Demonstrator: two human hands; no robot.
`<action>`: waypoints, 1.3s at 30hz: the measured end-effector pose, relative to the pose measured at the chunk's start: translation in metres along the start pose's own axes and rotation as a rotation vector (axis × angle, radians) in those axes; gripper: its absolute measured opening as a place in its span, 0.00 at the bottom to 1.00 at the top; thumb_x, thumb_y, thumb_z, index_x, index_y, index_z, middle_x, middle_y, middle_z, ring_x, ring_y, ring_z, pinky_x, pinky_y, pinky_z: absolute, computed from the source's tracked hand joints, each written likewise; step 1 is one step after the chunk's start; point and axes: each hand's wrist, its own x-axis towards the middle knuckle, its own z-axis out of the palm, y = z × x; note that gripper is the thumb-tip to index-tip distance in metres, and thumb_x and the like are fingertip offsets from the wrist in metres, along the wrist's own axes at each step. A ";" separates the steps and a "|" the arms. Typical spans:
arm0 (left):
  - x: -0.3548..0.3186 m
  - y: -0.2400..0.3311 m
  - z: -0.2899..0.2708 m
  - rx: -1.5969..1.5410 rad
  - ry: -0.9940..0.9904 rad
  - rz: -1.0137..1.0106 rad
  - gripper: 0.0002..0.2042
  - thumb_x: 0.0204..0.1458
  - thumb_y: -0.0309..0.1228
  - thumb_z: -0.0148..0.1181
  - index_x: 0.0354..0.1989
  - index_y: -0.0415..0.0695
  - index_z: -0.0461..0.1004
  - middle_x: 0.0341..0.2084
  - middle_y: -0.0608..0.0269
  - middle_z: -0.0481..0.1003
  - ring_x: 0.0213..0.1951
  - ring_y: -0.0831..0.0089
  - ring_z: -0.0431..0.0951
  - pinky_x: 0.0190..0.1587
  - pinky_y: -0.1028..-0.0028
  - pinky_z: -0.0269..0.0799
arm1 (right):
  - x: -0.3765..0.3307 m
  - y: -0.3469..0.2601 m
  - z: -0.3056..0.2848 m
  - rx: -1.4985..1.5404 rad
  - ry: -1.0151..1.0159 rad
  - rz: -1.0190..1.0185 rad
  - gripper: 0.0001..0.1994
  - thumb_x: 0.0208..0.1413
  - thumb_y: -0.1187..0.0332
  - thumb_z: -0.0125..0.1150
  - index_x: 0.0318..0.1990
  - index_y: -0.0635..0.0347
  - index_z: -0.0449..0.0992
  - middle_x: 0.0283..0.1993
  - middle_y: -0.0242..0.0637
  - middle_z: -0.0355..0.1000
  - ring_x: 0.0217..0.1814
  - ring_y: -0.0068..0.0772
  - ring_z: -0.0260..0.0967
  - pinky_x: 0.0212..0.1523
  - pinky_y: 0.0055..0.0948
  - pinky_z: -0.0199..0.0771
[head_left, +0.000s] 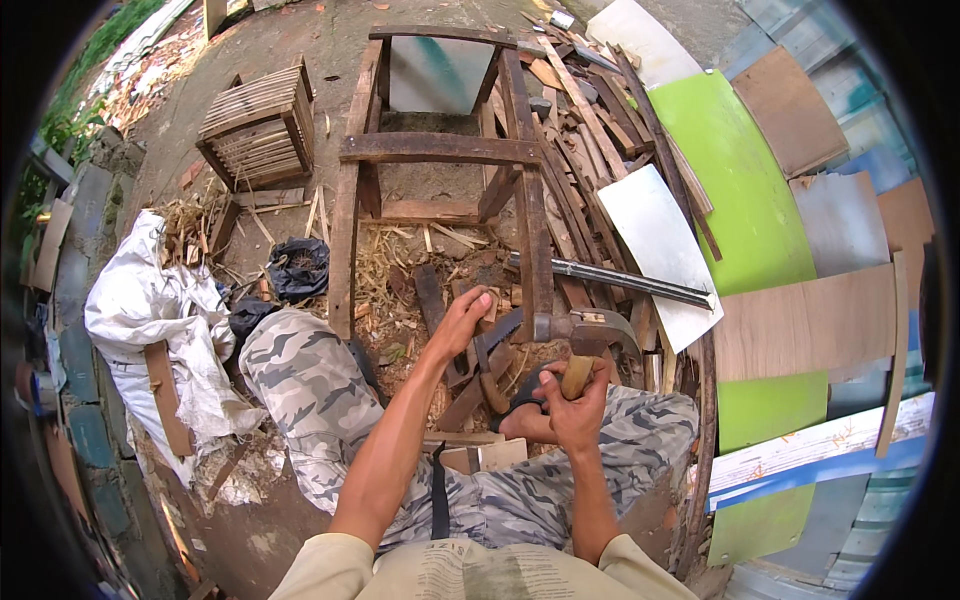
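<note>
A claw hammer (575,378) is in my right hand (577,408), its fingers wrapped round the wooden handle. The metal head lies close to the lower end of a leg of the dark wooden frame (440,148). That frame, with legs and crossbars, stands in front of me. Just left of the same leg is my left hand (462,322), its fingers pinched together; what they hold, if anything, is too small to make out. Below this hand a handsaw (491,388) with a wooden handle rests among wood scraps, its blade partly hidden.
A slatted wooden stool (262,125) stands at the far left. White sacking (165,320) and a black plastic bag (298,268) lie nearer. Wood strips (585,150) pile up right of the frame, beside a metal bar (620,280), a green panel (735,190) and a plywood board (805,322).
</note>
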 end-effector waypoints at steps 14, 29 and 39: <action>0.008 0.002 0.005 -0.048 0.084 -0.096 0.29 0.63 0.51 0.38 0.25 0.37 0.73 0.17 0.65 0.70 0.24 0.75 0.67 0.32 0.68 0.62 | -0.013 -0.002 -0.003 -0.165 -0.103 -0.170 0.16 0.62 0.65 0.64 0.48 0.70 0.71 0.27 0.40 0.73 0.26 0.30 0.72 0.27 0.29 0.71; 0.013 -0.027 0.000 -0.026 0.123 -0.054 0.27 0.63 0.48 0.42 0.29 0.31 0.71 0.23 0.55 0.73 0.31 0.68 0.69 0.39 0.64 0.62 | -0.023 0.008 0.009 -0.469 -0.056 -0.493 0.07 0.60 0.69 0.62 0.40 0.64 0.75 0.28 0.44 0.74 0.25 0.41 0.75 0.27 0.36 0.74; 0.007 -0.019 0.003 -0.020 0.185 -0.007 0.25 0.62 0.45 0.39 0.24 0.34 0.68 0.19 0.59 0.67 0.26 0.68 0.64 0.35 0.64 0.60 | -0.017 -0.003 0.012 -0.339 -0.020 -0.384 0.13 0.63 0.68 0.59 0.45 0.72 0.73 0.23 0.42 0.73 0.23 0.49 0.73 0.35 0.35 0.76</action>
